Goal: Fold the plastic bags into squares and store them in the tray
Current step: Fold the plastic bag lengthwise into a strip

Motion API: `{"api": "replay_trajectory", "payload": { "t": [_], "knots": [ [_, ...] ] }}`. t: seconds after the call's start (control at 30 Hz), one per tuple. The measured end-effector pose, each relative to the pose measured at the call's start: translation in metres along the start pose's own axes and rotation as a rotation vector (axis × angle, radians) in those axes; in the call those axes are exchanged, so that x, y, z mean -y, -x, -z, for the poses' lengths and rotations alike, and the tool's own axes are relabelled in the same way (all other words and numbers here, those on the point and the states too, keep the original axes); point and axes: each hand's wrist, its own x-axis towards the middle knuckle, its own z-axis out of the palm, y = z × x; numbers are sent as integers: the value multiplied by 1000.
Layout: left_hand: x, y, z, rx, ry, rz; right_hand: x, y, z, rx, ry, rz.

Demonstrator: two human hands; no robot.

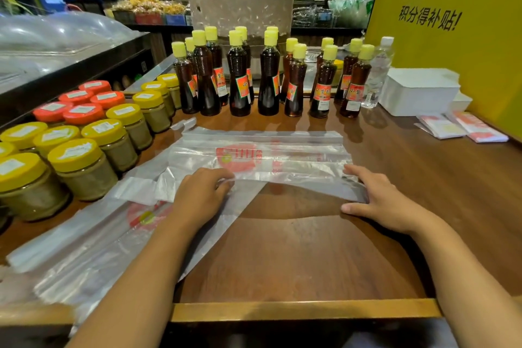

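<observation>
Your left hand (202,192) pinches and your right hand (372,195) presses flat the plastic bag (282,155) at mid worktop (296,257). It's thin, limp, slippery; hold its near edge.

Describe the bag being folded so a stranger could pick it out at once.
On the wooden counter, before the row of dark bottles, lies a clear plastic bag under both hands. Unlike the loose bags at left, it is creased into a long strip.
</observation>
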Motion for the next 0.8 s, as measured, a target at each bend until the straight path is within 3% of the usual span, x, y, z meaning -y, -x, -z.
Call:
{"api": "replay_trajectory", "payload": {
  "t": [0.07,0.13,0.23,0.43,0.67,0.8],
  "knots": [
    [-3,1,1,-3,-5,-4,1,-3,0,-71,61,21],
    [-6,1,2,-14,22,2,4,-6,2,-248,58,101],
    [-8,2,3,10,75,-1,5,-9,4,-410,-193,160],
    [-4,7,-2,27,-25,-25,0,-14,1,-392,-385,59],
    [2,10,20,93,-170,-34,-7,9,26,-188,-322,41],
    [13,20,33,100,-195,-68,-28,30,36,-165,-324,30]
  ]
}}
